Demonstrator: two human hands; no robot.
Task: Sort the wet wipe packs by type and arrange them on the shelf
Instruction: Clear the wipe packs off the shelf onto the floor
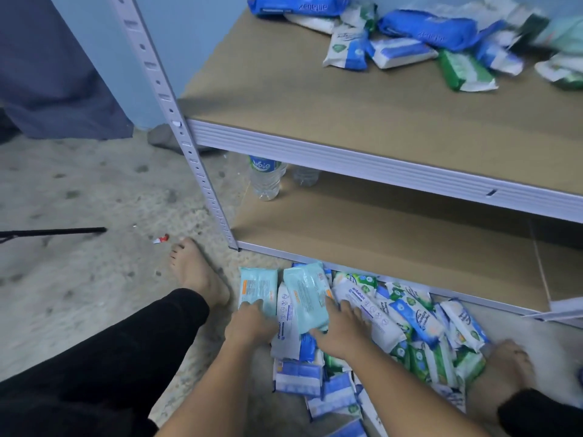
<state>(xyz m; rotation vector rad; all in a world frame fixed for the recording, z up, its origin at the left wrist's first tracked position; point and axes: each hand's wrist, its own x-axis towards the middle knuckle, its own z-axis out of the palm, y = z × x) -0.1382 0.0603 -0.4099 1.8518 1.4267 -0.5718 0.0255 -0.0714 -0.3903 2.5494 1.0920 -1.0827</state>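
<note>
A heap of wet wipe packs [407, 329] lies on the floor in front of the shelf unit, white-blue, green and pale teal ones mixed. My left hand [250, 321] grips the near end of one pale teal pack [257, 287] at the heap's left edge. My right hand [339, 329] holds a second pale teal pack [307, 298] beside it, fingers spread over a white-blue pack. More packs [419, 42] lie jumbled on the upper shelf board [315, 99], at its back right.
The lower shelf board [378, 234] carries a water bottle [266, 178] at its left rear. The white metal post [189, 146] stands at the shelf's left corner. My bare feet [195, 269] flank the heap on the concrete floor. A black rod [53, 231] lies far left.
</note>
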